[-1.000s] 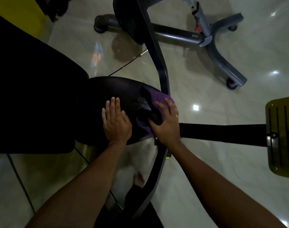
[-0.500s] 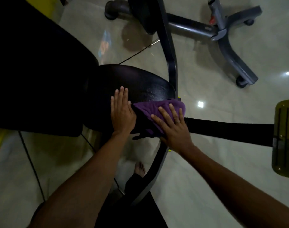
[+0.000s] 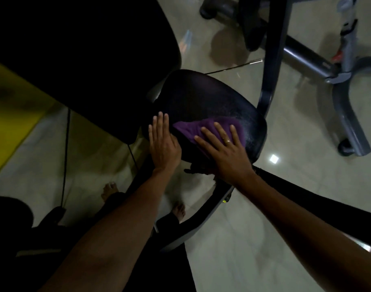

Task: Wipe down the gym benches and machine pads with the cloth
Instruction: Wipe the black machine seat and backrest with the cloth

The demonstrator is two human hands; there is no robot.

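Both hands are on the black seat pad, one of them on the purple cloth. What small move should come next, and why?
Probably push the right hand forward, sliding the purple cloth over the far part of the black seat pad. The cloth lies only at the near edge, the pad beyond it is bare, and the left hand presses flat beside it.

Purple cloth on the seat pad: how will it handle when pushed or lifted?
Probably floppy: the cloth bunches in folds under the right hand. Likely light, being thin. May slide easily on the pad, whose surface looks smooth and shiny.
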